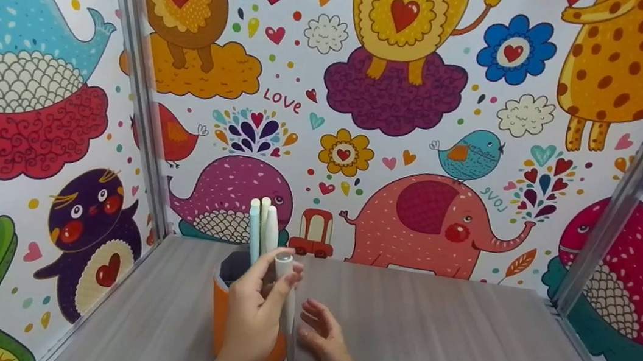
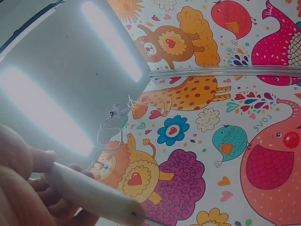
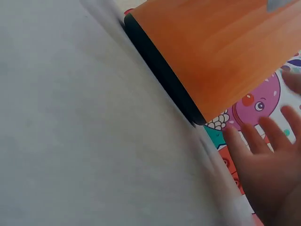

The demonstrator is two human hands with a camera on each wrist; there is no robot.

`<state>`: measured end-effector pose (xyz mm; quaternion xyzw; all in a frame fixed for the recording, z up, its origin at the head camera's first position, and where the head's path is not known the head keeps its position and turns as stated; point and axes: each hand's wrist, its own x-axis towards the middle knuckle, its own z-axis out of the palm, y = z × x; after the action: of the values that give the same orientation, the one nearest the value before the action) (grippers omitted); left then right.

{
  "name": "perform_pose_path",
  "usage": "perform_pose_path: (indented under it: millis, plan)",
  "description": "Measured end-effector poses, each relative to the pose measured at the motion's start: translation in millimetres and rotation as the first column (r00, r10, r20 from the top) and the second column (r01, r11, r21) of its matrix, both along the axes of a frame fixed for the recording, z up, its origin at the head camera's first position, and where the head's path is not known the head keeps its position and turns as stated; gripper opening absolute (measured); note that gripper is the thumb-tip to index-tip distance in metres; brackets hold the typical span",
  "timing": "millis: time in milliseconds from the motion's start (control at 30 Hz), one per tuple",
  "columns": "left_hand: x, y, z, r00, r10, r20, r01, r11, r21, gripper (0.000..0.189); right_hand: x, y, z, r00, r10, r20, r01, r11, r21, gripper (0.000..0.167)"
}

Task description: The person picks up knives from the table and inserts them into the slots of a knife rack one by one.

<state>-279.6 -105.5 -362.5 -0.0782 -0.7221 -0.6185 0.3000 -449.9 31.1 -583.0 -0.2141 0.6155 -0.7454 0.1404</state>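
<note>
My left hand point(image 1: 257, 311) grips a knife point(image 1: 292, 352) by its white handle, and the narrow pointed blade hangs downward. In the left wrist view the thumb and fingers close round the pale handle point(image 2: 94, 194), with only a bit of metal showing past its end. Just behind that hand stands an orange holder point(image 1: 218, 309) with a dark inside, partly hidden by the hand. Several pale handles point(image 1: 264, 222) stick up out of it. My right hand point(image 1: 329, 344) is to the right of the blade, fingers loosely spread and holding nothing; the right wrist view shows it beside the holder's base.
A grey wood-grain tabletop point(image 1: 431, 335) lies under the hands. Walls printed with cartoon animals point(image 1: 432, 225) enclose it at the back and both sides, with metal corner posts point(image 1: 622, 180). Bright light tubes point(image 2: 47, 110) shine overhead.
</note>
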Motion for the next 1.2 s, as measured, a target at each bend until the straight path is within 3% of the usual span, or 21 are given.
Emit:
perform_pose_path:
  millis: [133,267,400,567,900,1033,1200]
  plan:
    - [-1.8,-6.7,15.7,0.999,0.01,-0.048,-0.009,1.0,0.005,0.033,-1.2,-2.4,2.2,0.987,0.127,-0.103,-0.112,0.984,0.136,0.087]
    - [-4.8,-13.8,32.0,0.992,0.048,-0.113,-0.046,0.999,0.021,0.032,4.9,-12.2,7.9,0.982,0.166,-0.095,-0.137,0.958,0.251,0.096]
    - [-7.8,-20.5,47.1,0.98,0.105,-0.172,-0.099,0.994,0.041,0.032,13.8,-26.7,10.6,0.992,0.11,-0.064,-0.091,0.965,0.246,0.101]
    - [-6.8,-23.8,64.8,0.959,0.128,-0.251,-0.124,0.992,0.034,0.03,21.4,-40.8,13.5,0.998,0.008,-0.067,0.007,0.977,0.212,0.106]
    - [-1.6,-26.1,89.7,0.941,0.122,-0.317,-0.119,0.992,0.03,0.031,21.3,-40.8,14.7,0.999,-0.019,-0.041,0.027,0.977,0.214,0.111]
    - [-1.4,-29.5,94.8,0.935,0.136,-0.328,-0.129,0.991,0.043,0.03,21.9,-39.9,16.7,0.999,-0.018,-0.03,0.024,0.977,0.21,0.113]
    - [-3.7,-30.4,93.1,0.929,0.146,-0.339,-0.146,0.989,0.028,0.031,21.9,-40.4,15.0,1.0,-0.024,-0.017,0.027,0.974,0.227,0.115]
